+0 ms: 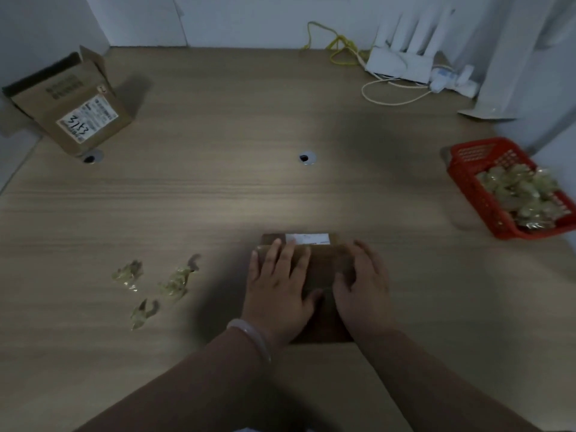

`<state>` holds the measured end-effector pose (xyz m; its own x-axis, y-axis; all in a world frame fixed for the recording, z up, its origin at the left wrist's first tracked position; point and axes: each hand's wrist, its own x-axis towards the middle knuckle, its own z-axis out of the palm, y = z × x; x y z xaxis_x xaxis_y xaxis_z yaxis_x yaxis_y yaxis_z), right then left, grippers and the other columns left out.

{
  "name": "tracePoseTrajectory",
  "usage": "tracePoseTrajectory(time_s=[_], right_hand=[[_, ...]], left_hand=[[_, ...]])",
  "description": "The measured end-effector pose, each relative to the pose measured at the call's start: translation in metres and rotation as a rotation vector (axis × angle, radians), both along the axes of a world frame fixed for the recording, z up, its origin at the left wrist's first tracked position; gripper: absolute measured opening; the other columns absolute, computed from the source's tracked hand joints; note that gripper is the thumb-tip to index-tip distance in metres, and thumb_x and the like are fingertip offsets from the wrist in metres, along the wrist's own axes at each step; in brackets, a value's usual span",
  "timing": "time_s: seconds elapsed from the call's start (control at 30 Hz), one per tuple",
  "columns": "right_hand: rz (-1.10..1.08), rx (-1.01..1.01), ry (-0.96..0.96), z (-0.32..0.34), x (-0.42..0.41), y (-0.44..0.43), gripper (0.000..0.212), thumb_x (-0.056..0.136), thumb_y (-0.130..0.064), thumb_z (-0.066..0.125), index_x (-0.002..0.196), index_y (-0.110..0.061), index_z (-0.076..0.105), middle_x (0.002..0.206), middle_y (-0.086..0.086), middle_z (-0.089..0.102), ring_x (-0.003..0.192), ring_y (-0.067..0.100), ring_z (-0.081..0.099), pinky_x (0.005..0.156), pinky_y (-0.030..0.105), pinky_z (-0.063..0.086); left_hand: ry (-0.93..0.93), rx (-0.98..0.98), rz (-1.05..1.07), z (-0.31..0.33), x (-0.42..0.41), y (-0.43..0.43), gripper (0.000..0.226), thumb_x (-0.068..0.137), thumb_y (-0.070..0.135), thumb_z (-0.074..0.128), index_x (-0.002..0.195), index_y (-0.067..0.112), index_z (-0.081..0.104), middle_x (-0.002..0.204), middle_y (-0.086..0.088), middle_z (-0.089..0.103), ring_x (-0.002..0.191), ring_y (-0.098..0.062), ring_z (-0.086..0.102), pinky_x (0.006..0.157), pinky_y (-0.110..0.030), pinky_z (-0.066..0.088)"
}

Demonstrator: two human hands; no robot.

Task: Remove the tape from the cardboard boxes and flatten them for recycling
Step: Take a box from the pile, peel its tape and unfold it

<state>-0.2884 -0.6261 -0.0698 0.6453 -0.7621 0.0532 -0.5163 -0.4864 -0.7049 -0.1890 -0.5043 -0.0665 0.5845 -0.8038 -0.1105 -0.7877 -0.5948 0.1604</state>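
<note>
Now both the left hand point(279, 283) and right hand point(363, 280) lie spread, palms down, on the flattened box point(324, 266) beneath them (white label beyond the fingertips). Uneven pressure could probably let its folds spring back up. Crumpled tape scraps point(156, 286) lie left of the left hand.

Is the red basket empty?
No, the red basket holds a pile of crumpled tape.
</note>
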Motion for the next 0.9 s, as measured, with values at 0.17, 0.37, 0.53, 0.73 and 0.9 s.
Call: tracePoseTrajectory(time_s=[0.17, 0.37, 0.53, 0.73, 0.9], right_hand=[[-0.104, 0.606, 0.046, -0.009, 0.006, -0.044, 0.023, 0.098, -0.029, 0.046, 0.094, -0.027, 0.068, 0.111, 0.004, 0.069, 0.105, 0.023, 0.062, 0.097, 0.041, 0.047], [-0.07, 0.779, 0.02, -0.015, 0.008, -0.082, 0.021, 0.092, -0.023, 0.059, 0.076, -0.027, 0.071, 0.082, -0.007, 0.071, 0.091, 0.017, 0.068, 0.085, 0.038, 0.056], [0.013, 0.723, 0.011, -0.005, 0.01, -0.092, 0.006, 0.089, -0.019, 0.066, 0.085, -0.017, 0.07, 0.093, 0.007, 0.071, 0.093, 0.021, 0.068, 0.08, 0.038, 0.058], [0.07, 0.42, 0.081, 0.007, 0.009, -0.091, 0.005, 0.087, -0.02, 0.066, 0.083, -0.019, 0.066, 0.089, 0.004, 0.07, 0.086, 0.018, 0.066, 0.077, 0.035, 0.054], [0.122, 0.172, -0.002, 0.004, -0.002, -0.08, 0.015, 0.087, -0.024, 0.068, 0.075, -0.031, 0.062, 0.074, -0.017, 0.062, 0.072, -0.004, 0.058, 0.061, 0.01, 0.039]], left_hand=[[-0.057, -0.005, -0.048, -0.003, 0.001, 0.004, 0.066, 0.089, 0.062, 0.021, 0.148, 0.035, 0.024, 0.159, -0.002, 0.018, 0.146, -0.025, 0.013, 0.115, -0.057, 0.012], [-0.095, 0.015, -0.073, -0.003, 0.002, 0.004, 0.064, 0.09, 0.061, 0.023, 0.148, 0.033, 0.029, 0.157, 0.002, 0.023, 0.145, -0.023, 0.021, 0.114, -0.057, 0.017], [-0.112, -0.007, -0.067, -0.004, 0.0, 0.003, 0.064, 0.089, 0.061, 0.026, 0.147, 0.033, 0.031, 0.157, 0.004, 0.024, 0.144, -0.022, 0.022, 0.114, -0.055, 0.017], [-0.129, -0.022, -0.061, -0.003, -0.002, 0.001, 0.064, 0.088, 0.06, 0.03, 0.145, 0.031, 0.037, 0.155, 0.002, 0.03, 0.142, -0.023, 0.027, 0.112, -0.056, 0.021], [-0.115, -0.018, -0.047, -0.003, -0.002, 0.002, 0.065, 0.089, 0.063, 0.025, 0.147, 0.033, 0.032, 0.157, 0.004, 0.024, 0.145, -0.021, 0.02, 0.114, -0.054, 0.016]])
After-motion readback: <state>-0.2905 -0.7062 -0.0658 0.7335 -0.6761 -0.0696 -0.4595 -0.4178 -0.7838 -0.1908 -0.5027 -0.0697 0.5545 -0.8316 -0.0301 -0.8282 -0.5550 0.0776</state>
